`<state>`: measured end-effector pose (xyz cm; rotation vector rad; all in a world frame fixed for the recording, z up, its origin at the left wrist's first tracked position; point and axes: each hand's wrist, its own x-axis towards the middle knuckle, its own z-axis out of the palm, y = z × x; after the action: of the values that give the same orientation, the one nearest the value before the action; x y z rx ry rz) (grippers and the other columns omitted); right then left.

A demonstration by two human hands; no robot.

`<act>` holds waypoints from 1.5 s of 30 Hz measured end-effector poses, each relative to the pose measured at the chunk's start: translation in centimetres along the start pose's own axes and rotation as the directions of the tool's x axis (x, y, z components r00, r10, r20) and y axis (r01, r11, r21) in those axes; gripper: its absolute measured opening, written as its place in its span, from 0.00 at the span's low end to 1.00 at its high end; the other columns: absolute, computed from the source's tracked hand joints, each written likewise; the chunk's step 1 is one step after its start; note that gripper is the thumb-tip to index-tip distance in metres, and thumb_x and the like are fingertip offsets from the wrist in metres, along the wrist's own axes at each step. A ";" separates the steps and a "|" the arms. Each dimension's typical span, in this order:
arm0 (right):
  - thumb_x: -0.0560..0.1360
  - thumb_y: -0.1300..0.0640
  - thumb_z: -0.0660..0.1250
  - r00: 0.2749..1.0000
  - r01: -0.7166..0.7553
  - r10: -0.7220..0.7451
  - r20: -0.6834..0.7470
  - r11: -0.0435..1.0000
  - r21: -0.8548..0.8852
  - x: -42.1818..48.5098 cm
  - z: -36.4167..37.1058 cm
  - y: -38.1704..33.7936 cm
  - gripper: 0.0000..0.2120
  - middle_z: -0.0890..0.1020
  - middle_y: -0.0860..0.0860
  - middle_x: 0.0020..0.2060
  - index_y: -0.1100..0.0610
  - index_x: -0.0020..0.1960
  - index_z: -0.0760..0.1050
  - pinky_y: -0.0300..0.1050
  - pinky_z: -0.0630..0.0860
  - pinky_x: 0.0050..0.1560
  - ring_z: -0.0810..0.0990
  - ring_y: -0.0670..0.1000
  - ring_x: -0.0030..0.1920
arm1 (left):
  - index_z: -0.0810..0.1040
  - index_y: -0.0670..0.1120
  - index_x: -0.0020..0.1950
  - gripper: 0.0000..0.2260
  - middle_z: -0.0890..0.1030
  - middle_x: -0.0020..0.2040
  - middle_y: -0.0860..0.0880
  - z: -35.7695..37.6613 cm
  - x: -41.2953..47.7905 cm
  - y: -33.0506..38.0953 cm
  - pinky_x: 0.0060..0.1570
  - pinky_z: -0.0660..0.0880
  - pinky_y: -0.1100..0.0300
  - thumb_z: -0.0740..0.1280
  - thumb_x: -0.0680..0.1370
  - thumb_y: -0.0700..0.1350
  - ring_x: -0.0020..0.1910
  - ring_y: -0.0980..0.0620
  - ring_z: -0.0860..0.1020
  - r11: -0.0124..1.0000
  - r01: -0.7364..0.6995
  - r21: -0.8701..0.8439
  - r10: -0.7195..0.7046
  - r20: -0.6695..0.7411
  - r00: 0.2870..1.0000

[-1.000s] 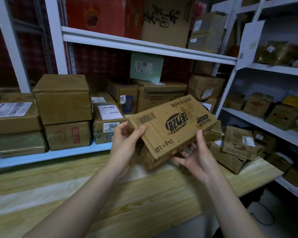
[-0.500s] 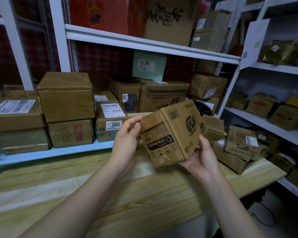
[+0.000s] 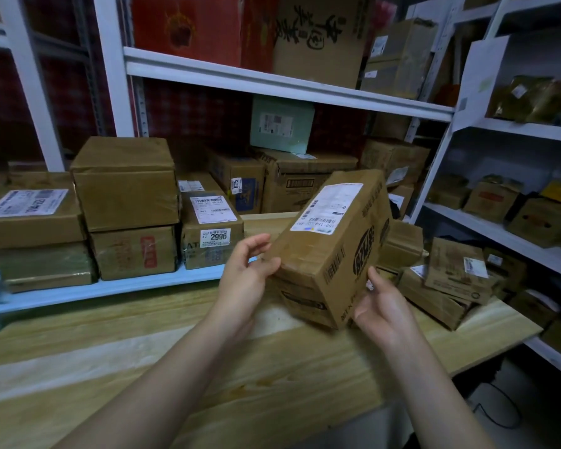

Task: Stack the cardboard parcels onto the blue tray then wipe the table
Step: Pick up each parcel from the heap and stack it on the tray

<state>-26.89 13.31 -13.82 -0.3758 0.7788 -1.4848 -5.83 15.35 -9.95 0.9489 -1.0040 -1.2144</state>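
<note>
A rectangular cardboard parcel (image 3: 332, 246) is held tilted above the wooden table (image 3: 272, 377), its long top face sloping up and away from the person. That face carries a smooth white shipping label (image 3: 327, 207) with barcodes, over glossy clear tape; the side face toward the right shows a black printed logo and a barcode on plain brown corrugated board. The left hand (image 3: 245, 277) presses its thumb and curled fingers against the parcel's near left corner, fingers partly spread. The right hand (image 3: 381, 304) cups the lower right edge from beneath, palm up and open, fingers under the box. Between them the parcel is off the table.

The table is pale, with visible long grain. Behind the parcel, to its left, taped brown boxes stand stacked on a light blue tray (image 3: 110, 288); one bears a sticker reading 2996 (image 3: 216, 236). To the parcel's right, more flattish cardboard parcels (image 3: 450, 280) lie heaped on the table's far corner. White metal shelving (image 3: 272, 82) above and behind holds further cartons.
</note>
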 end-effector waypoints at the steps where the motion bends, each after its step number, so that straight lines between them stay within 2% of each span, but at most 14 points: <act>1: 0.83 0.52 0.57 1.000 0.004 -0.005 -0.007 1.000 -0.017 0.2 0.0 0.1 0.19 0.81 0.57 0.64 0.52 0.73 0.70 0.62 0.74 0.64 0.79 0.57 0.65 | 0.77 0.51 0.58 0.18 0.79 0.59 0.49 0.0 0.0 -0.3 0.48 0.73 0.63 0.65 0.75 0.30 0.49 0.58 0.78 1.000 0.011 0.011 -0.011 -0.001 1.000; 7: 0.84 0.53 0.56 0.997 0.055 -0.050 0.056 0.994 -0.098 -0.1 -0.1 -0.3 0.20 0.79 0.54 0.66 0.44 0.75 0.66 0.73 0.68 0.64 0.76 0.57 0.67 | 0.76 0.50 0.61 0.25 0.80 0.59 0.49 -0.2 0.3 -0.7 0.50 0.74 0.64 0.61 0.73 0.24 0.53 0.53 0.79 0.993 0.005 0.121 -0.009 0.028 1.000; 12: 0.84 0.60 0.56 0.974 0.180 -0.159 0.161 0.975 -0.128 -1.6 1.2 -0.9 0.17 0.82 0.53 0.62 0.47 0.67 0.74 0.63 0.73 0.64 0.81 0.54 0.61 | 0.78 0.52 0.62 0.16 0.80 0.58 0.50 -0.1 0.2 0.2 0.47 0.72 0.69 0.64 0.79 0.36 0.52 0.59 0.77 0.982 0.009 0.187 -0.012 0.013 1.000; 16: 0.80 0.67 0.60 0.960 0.227 -0.208 0.189 0.970 -0.082 -2.7 1.9 -1.3 0.17 0.82 0.56 0.62 0.49 0.61 0.76 0.59 0.67 0.73 0.77 0.56 0.66 | 0.77 0.51 0.63 0.12 0.81 0.56 0.55 0.4 0.2 0.7 0.42 0.74 0.74 0.65 0.80 0.46 0.50 0.63 0.78 0.988 0.030 0.151 -0.039 0.057 0.998; 21: 0.80 0.71 0.58 0.941 0.315 -0.279 0.192 0.930 -0.191 -2.9 2.5 -1.6 0.22 0.85 0.51 0.57 0.52 0.68 0.74 0.47 0.73 0.63 0.79 0.52 0.64 | 0.79 0.49 0.65 0.18 0.81 0.58 0.58 0.6 0.2 0.6 0.68 0.70 0.54 0.62 0.80 0.56 0.58 0.62 0.77 0.986 0.026 0.165 -0.041 0.086 0.995; 23: 0.80 0.70 0.59 0.941 0.333 -0.305 0.148 0.915 -0.230 -2.8 2.5 -1.9 0.21 0.86 0.48 0.53 0.51 0.64 0.77 0.50 0.71 0.66 0.80 0.50 0.60 | 0.81 0.49 0.61 0.17 0.83 0.57 0.57 0.7 0.2 0.5 0.66 0.71 0.54 0.61 0.80 0.56 0.58 0.59 0.78 0.985 0.058 0.162 -0.072 0.085 0.994; 25: 0.80 0.68 0.60 0.951 0.307 -0.290 0.106 0.920 -0.242 -2.6 2.1 -2.0 0.16 0.85 0.53 0.51 0.52 0.59 0.79 0.56 0.69 0.65 0.78 0.56 0.57 | 0.83 0.47 0.53 0.15 0.85 0.52 0.52 0.8 0.2 0.3 0.51 0.77 0.62 0.59 0.82 0.51 0.51 0.57 0.82 0.985 0.089 0.146 -0.102 0.084 0.991; 27: 0.80 0.64 0.61 0.963 0.270 -0.258 0.080 0.929 -0.252 -2.6 1.8 -2.1 0.11 0.85 0.56 0.49 0.53 0.56 0.79 0.56 0.76 0.57 0.79 0.59 0.55 | 0.82 0.46 0.50 0.17 0.85 0.46 0.49 0.9 0.0 0.5 0.33 0.76 0.68 0.56 0.83 0.51 0.39 0.59 0.83 0.985 0.130 0.117 -0.141 0.090 0.986; 28: 0.80 0.62 0.62 0.966 0.260 -0.250 0.071 0.933 -0.247 -2.7 1.7 -2.1 0.09 0.85 0.56 0.48 0.54 0.55 0.79 0.55 0.79 0.51 0.80 0.58 0.53 | 0.82 0.47 0.51 0.19 0.85 0.46 0.49 1.0 -0.2 0.6 0.32 0.76 0.67 0.54 0.83 0.55 0.38 0.59 0.82 0.983 0.146 0.107 -0.158 0.104 0.982; 31: 0.80 0.63 0.62 0.968 0.247 -0.235 0.085 0.950 -0.190 -3.0 1.8 -2.0 0.13 0.85 0.56 0.49 0.58 0.64 0.76 0.52 0.81 0.44 0.83 0.56 0.51 | 0.83 0.53 0.53 0.26 0.86 0.48 0.51 1.0 -0.3 0.9 0.35 0.75 0.62 0.50 0.79 0.65 0.42 0.58 0.83 0.980 0.185 0.076 -0.194 0.137 0.971; 35: 0.75 0.63 0.65 0.964 0.252 -0.233 0.125 0.955 -0.159 -3.3 2.0 -2.0 0.26 0.84 0.58 0.53 0.58 0.73 0.69 0.54 0.80 0.53 0.82 0.56 0.53 | 0.83 0.51 0.47 0.26 0.85 0.44 0.49 1.0 -0.1 0.7 0.44 0.73 0.55 0.52 0.78 0.66 0.45 0.51 0.81 0.980 0.200 0.014 -0.201 0.120 0.972; 38: 0.77 0.63 0.64 0.966 0.244 -0.229 0.124 0.962 -0.122 -3.4 2.1 -2.0 0.24 0.84 0.59 0.56 0.58 0.73 0.69 0.55 0.80 0.54 0.81 0.58 0.56 | 0.82 0.52 0.47 0.21 0.84 0.42 0.51 0.8 -0.3 0.6 0.50 0.70 0.52 0.56 0.79 0.63 0.46 0.50 0.79 0.978 0.210 -0.003 -0.208 0.121 0.971; 41: 0.82 0.59 0.61 0.973 0.216 -0.205 0.103 0.969 -0.117 -3.4 1.8 -1.9 0.11 0.85 0.59 0.53 0.58 0.60 0.79 0.55 0.79 0.51 0.83 0.57 0.53 | 0.82 0.52 0.51 0.16 0.84 0.43 0.52 0.7 -0.4 0.7 0.53 0.70 0.52 0.59 0.79 0.59 0.47 0.51 0.79 0.976 0.216 -0.002 -0.214 0.135 0.968; 45: 0.83 0.51 0.60 0.991 0.115 -0.108 0.073 0.988 -0.107 -3.7 1.4 -1.8 0.18 0.86 0.57 0.41 0.56 0.42 0.82 0.53 0.80 0.40 0.86 0.54 0.39 | 0.80 0.49 0.61 0.15 0.83 0.47 0.52 0.8 -0.3 1.0 0.45 0.70 0.57 0.60 0.80 0.53 0.46 0.54 0.78 0.984 0.176 0.011 -0.175 0.167 0.970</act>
<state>-26.97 16.44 -10.74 -0.5584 0.7997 -1.5289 -6.31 15.77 -8.81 0.9600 -1.0658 -1.4630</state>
